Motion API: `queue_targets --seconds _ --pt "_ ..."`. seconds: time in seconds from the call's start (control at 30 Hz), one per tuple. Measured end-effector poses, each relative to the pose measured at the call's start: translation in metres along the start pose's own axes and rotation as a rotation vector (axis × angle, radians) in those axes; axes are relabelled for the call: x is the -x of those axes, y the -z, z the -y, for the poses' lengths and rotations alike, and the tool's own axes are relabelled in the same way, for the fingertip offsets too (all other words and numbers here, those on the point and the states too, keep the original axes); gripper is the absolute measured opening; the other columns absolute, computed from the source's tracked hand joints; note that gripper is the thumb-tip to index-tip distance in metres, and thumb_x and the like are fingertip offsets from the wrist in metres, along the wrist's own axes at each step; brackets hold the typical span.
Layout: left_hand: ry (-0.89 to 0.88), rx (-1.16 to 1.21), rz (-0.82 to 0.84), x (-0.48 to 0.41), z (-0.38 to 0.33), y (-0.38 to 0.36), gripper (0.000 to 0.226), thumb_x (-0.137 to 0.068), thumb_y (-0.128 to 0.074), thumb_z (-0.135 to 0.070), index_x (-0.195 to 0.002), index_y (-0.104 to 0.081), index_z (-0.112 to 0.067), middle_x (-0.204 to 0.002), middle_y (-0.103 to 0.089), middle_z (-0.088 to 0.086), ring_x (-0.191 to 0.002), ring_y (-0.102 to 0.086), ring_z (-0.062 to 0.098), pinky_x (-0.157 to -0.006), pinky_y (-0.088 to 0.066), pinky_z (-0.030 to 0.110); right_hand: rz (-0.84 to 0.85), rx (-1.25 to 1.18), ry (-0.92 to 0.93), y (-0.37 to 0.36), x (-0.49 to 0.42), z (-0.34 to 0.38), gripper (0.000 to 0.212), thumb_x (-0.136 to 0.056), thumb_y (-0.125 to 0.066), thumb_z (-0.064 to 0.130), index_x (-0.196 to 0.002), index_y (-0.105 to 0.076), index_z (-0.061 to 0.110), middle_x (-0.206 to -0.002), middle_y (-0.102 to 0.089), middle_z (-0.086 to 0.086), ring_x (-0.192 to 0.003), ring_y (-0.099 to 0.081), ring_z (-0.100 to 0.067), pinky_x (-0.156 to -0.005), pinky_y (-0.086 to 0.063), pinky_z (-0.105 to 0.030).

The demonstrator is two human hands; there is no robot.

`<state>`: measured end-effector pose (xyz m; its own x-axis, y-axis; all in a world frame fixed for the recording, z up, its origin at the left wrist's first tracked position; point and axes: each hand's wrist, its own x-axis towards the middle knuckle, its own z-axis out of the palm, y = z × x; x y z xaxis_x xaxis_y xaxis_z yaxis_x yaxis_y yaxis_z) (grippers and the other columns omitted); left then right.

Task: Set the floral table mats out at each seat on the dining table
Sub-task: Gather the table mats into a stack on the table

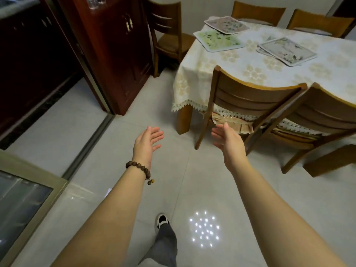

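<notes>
The floral table mats lie on the bench (250, 60), which is covered by a pale patterned cloth: a grey-toned mat (226, 24) at the far corner overlaps a green mat (219, 40) just beside it, and a small stack of mats (287, 51) sits toward two o'clock, though how many lie in that stack is hard to make out. All of them are well apart from the hands, off toward one o'clock. The left hand (147, 142), with a beaded bracelet (139, 168) on its wrist, and the right hand (228, 140) both reach forward over the tiled floor (115, 132), palms turned toward each other, fingers (158, 136) spread loosely and holding nothing. A wooden chair (250, 101) stands tucked against the bench just beyond the right hand, and a dark red cabinet (115, 54) stands at eleven o'clock.
</notes>
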<state>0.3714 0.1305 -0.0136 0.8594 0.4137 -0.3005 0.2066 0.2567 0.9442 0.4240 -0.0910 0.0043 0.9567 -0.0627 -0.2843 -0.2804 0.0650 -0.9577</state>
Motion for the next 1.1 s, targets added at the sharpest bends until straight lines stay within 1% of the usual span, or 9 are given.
queue_targets --seconds 0.13,0.27,0.4,0.5,0.6,0.73,0.8,0.97,1.1 --pt "0.009 -0.029 0.001 -0.075 -0.033 0.004 0.040 -0.101 -0.033 -0.036 -0.115 -0.060 -0.010 -0.115 -0.066 0.011 -0.106 -0.064 0.017 -0.094 -0.049 0.038 -0.017 -0.039 0.011 -0.043 -0.056 0.023 0.028 -0.101 -0.041 0.036 -0.105 -0.064 0.020 -0.114 -0.068 -0.008 -0.103 -0.065 -0.016 -0.083 -0.050 -0.032" --pt "-0.017 -0.023 0.010 -0.136 -0.064 -0.003 0.037 -0.101 -0.033 -0.036 -0.106 -0.063 -0.016 -0.111 -0.068 0.009 -0.103 -0.065 0.015 -0.089 -0.050 0.035 -0.031 -0.045 0.006 -0.074 -0.105 0.041 0.028 -0.102 -0.039 0.034 -0.105 -0.063 0.019 -0.116 -0.067 -0.009 -0.109 -0.064 -0.021 -0.092 -0.050 -0.038" --pt "-0.022 -0.021 0.041 -0.189 -0.080 -0.009 0.036 -0.101 -0.032 -0.038 -0.103 -0.064 -0.020 -0.107 -0.069 0.003 -0.102 -0.066 0.012 -0.085 -0.051 0.031 -0.017 -0.035 -0.016 -0.104 -0.157 0.055 0.030 -0.102 -0.038 0.034 -0.109 -0.061 0.015 -0.111 -0.067 -0.005 -0.107 -0.063 -0.019 -0.095 -0.050 -0.040" --pt "-0.009 -0.006 0.027 -0.236 -0.088 -0.012 0.038 -0.101 -0.031 -0.039 -0.105 -0.063 -0.018 -0.107 -0.069 0.003 -0.102 -0.065 0.012 -0.086 -0.050 0.031 0.002 -0.030 -0.021 -0.126 -0.203 0.063 0.036 -0.103 -0.037 0.033 -0.118 -0.059 0.009 -0.119 -0.065 -0.009 -0.109 -0.062 -0.019 -0.095 -0.049 -0.037" --pt "-0.007 -0.015 0.022 -0.288 -0.096 -0.023 0.039 -0.101 -0.031 -0.038 -0.106 -0.062 -0.016 -0.108 -0.068 0.005 -0.101 -0.065 0.011 -0.087 -0.050 0.032 0.018 -0.025 -0.009 -0.146 -0.257 0.072 0.039 -0.103 -0.036 0.033 -0.122 -0.058 0.006 -0.121 -0.064 -0.011 -0.109 -0.062 -0.019 -0.096 -0.048 -0.039" --pt "-0.023 -0.042 0.019 -0.363 -0.117 -0.048 0.039 -0.101 -0.032 -0.039 -0.106 -0.063 -0.016 -0.109 -0.069 0.004 -0.101 -0.066 0.012 -0.088 -0.050 0.033 0.049 -0.025 0.033 -0.170 -0.336 0.092 0.037 -0.103 -0.036 0.034 -0.118 -0.058 0.009 -0.118 -0.065 -0.009 -0.108 -0.062 -0.017 -0.090 -0.050 -0.035" --pt "-0.034 -0.052 0.007 -0.399 -0.136 -0.061 0.039 -0.101 -0.031 -0.039 -0.107 -0.063 -0.017 -0.111 -0.068 0.004 -0.103 -0.065 0.012 -0.090 -0.050 0.033 0.071 -0.023 0.035 -0.182 -0.373 0.106 0.034 -0.103 -0.036 0.033 -0.117 -0.059 0.012 -0.117 -0.065 -0.008 -0.108 -0.062 -0.017 -0.089 -0.051 -0.034" --pt "-0.092 -0.045 -0.028 -0.477 -0.183 -0.085 0.044 -0.100 -0.032 -0.041 -0.112 -0.063 -0.013 -0.112 -0.069 0.005 -0.101 -0.066 0.011 -0.088 -0.052 0.032 0.093 -0.027 0.038 -0.208 -0.451 0.141 0.032 -0.102 -0.037 0.034 -0.112 -0.062 0.016 -0.116 -0.066 -0.007 -0.109 -0.063 -0.017 -0.092 -0.051 -0.039" --pt "-0.080 -0.037 -0.026 -0.528 -0.198 -0.098 0.046 -0.100 -0.033 -0.041 -0.117 -0.062 -0.011 -0.112 -0.069 0.005 -0.101 -0.067 0.011 -0.089 -0.052 0.032 0.087 -0.023 0.020 -0.230 -0.504 0.155 0.032 -0.101 -0.039 0.034 -0.112 -0.062 0.015 -0.117 -0.066 -0.008 -0.110 -0.063 -0.017 -0.094 -0.051 -0.041"
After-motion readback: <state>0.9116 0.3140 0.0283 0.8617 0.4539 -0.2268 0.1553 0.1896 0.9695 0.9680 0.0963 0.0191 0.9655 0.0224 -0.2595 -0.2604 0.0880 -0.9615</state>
